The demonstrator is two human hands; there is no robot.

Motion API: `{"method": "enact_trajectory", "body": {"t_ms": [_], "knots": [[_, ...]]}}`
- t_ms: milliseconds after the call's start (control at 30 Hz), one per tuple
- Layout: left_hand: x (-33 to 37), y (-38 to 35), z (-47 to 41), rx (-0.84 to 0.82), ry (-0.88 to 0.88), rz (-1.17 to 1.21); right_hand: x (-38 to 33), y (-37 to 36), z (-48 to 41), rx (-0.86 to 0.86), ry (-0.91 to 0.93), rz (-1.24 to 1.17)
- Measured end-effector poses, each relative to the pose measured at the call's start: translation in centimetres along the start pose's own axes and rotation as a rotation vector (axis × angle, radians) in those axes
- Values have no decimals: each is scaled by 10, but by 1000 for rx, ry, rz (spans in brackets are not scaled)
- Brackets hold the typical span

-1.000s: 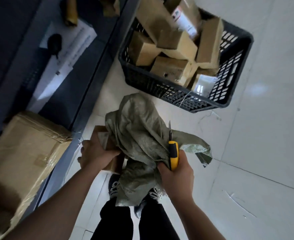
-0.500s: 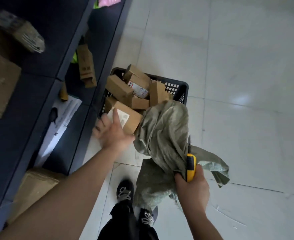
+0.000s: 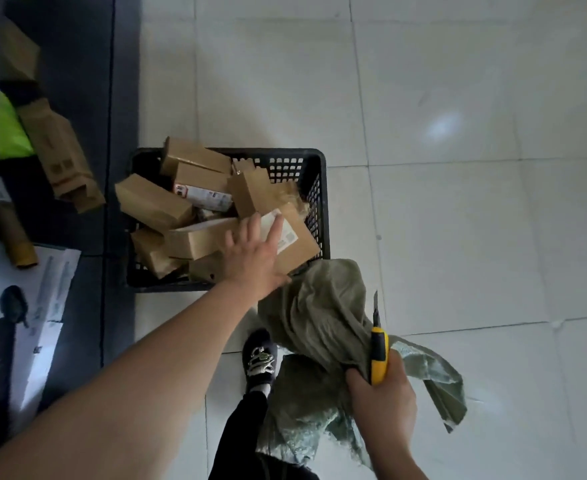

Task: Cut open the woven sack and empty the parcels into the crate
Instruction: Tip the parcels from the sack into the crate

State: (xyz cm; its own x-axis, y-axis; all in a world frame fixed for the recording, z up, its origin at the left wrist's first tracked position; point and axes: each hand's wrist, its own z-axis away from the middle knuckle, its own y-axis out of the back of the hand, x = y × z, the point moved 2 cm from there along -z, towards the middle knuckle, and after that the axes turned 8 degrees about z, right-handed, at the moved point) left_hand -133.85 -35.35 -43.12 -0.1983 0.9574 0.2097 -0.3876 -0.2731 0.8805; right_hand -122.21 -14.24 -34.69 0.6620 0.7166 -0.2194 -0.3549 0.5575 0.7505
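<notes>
Fist of my right hand clenches the yellow knife and crumpled green sack together. My left hand, fingers spread, presses a labelled parcel atop the boxes in the black crate.

The left hand is reaching toward twelve o'clock on a bare, outstretched arm, fingers spread and palm down, while the right hand is hanging back at five o'clock, fist clenching, knuckles up, its forearm angling in from the lower edge.
</notes>
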Motion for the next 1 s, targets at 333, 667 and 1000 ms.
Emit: {"method": "enact_trajectory", "body": {"t_ms": [333, 667, 1000], "knots": [[0, -45, -38, -280, -84, -91, -38, -13, -42, -48, -41, -11], [25, -54, -68, -138, -49, -83, -34, -15, -56, -96, 2, -39], [21, -22, -26, -145, -3, 170, -28, 8, -47, -141, 84, -76]]}}
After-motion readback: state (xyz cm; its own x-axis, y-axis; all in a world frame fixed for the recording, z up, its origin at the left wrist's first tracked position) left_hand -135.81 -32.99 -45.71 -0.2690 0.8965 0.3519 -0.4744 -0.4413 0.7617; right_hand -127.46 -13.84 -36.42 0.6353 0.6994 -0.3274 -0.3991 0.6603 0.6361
